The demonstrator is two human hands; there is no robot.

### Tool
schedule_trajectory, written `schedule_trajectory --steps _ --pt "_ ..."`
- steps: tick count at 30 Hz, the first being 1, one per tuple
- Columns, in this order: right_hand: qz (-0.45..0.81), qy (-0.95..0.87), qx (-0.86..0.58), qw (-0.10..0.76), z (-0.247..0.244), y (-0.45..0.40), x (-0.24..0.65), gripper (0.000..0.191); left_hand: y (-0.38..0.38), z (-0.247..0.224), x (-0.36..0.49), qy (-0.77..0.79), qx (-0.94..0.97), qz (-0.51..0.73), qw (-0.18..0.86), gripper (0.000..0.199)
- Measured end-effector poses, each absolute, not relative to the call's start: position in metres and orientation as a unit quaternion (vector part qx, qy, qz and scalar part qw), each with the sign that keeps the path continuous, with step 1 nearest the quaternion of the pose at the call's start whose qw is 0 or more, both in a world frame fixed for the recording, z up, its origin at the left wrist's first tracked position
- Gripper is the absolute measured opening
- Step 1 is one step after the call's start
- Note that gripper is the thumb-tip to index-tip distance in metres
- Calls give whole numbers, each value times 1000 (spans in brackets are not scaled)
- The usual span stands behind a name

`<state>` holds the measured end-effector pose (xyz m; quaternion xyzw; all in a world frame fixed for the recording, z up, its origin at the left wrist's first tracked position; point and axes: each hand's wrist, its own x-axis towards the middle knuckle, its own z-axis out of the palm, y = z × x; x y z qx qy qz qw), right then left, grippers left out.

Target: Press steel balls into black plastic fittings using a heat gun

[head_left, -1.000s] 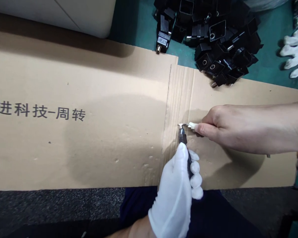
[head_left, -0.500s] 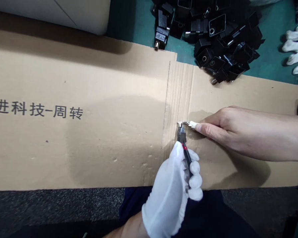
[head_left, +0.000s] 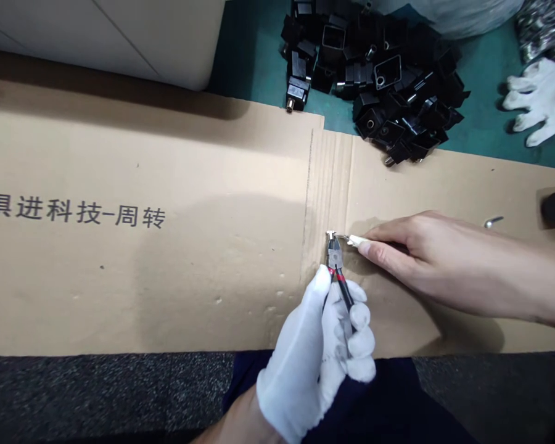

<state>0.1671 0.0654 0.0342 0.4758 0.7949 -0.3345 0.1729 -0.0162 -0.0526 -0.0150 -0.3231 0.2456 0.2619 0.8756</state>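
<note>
My left hand (head_left: 317,345), in a white glove, is closed around the black, red-banded handles of a pair of pliers (head_left: 335,258). At the pliers' jaws is a small shiny metal part (head_left: 330,235). My right hand (head_left: 425,253), bare, pinches a small white piece (head_left: 358,241) with a thin metal end that points at the metal part. Whether that end touches the part is too small to tell. Both hands are above the cardboard sheet (head_left: 231,271), near its crease lines.
Many black plastic housings (head_left: 388,92) with metal stubs lie heaped on the green surface at the back. A white glove (head_left: 543,98) is at the far right, beside a bag of metal parts (head_left: 546,28). A small metal pin (head_left: 493,222) lies behind my right wrist.
The view has shifted slightly, showing more of the back and left. The pliers' handles look more spread apart and their flat side faces up more. Both hands keep their holds.
</note>
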Motion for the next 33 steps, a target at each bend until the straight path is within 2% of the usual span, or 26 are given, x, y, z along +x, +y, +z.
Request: schedule_trajectory --steps 5,11,33 --pt "-184 860 448 162 31 53 167 40 -50 -17 -20 218 -322 243 889 51" --pt "-111 898 401 143 23 50 171 39 -53 -13 -21 241 -314 268 878 44" --pt "-135 904 393 101 10 44 176 41 -50 -8 -26 246 -331 262 873 45"
